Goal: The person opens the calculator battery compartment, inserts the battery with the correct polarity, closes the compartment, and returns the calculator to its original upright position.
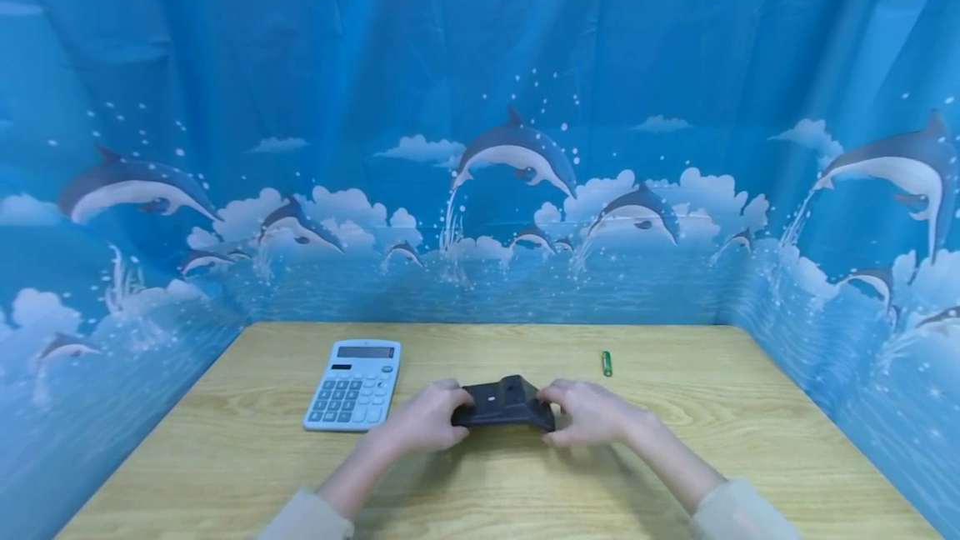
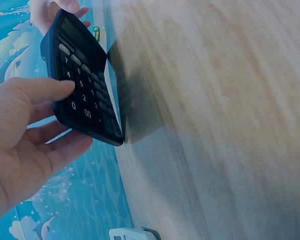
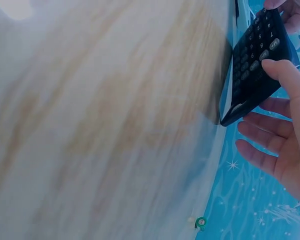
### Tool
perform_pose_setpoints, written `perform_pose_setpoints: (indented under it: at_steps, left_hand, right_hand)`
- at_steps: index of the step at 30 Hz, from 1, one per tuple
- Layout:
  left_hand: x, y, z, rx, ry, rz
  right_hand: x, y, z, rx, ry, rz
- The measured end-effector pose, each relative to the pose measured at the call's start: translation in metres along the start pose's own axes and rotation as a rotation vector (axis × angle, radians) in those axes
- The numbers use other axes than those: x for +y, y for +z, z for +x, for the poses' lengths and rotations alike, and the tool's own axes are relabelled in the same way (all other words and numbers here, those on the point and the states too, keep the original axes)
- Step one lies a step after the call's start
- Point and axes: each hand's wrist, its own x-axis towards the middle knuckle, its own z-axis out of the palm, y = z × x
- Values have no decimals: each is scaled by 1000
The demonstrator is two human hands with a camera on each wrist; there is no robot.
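Observation:
Both hands hold a black calculator [image 1: 491,408] just above the table, near the middle. Its underside faces the head camera. In the left wrist view, the keys of the calculator [image 2: 85,82] face toward the wearer, and the left thumb lies on the keys by the 0. My left hand [image 1: 427,417] grips one end, thumb on the key side and fingers behind. My right hand [image 1: 592,413] pinches the other end; in the right wrist view its thumb presses the face near the display of the calculator [image 3: 255,62], with several fingers spread behind.
A white calculator [image 1: 352,390] lies on the wooden table [image 1: 675,473] left of the left hand. A small green battery [image 1: 607,363] lies beyond the right hand. A blue dolphin-print curtain [image 1: 360,107] encloses the back and sides.

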Motion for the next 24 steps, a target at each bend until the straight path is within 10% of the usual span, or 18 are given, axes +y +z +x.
perform_pose_setpoints:
  at_steps: [24]
  left_hand:
    - [4,20,-4,43,-109,-107]
  right_hand:
    - [-32,25,4,21,54,-104]
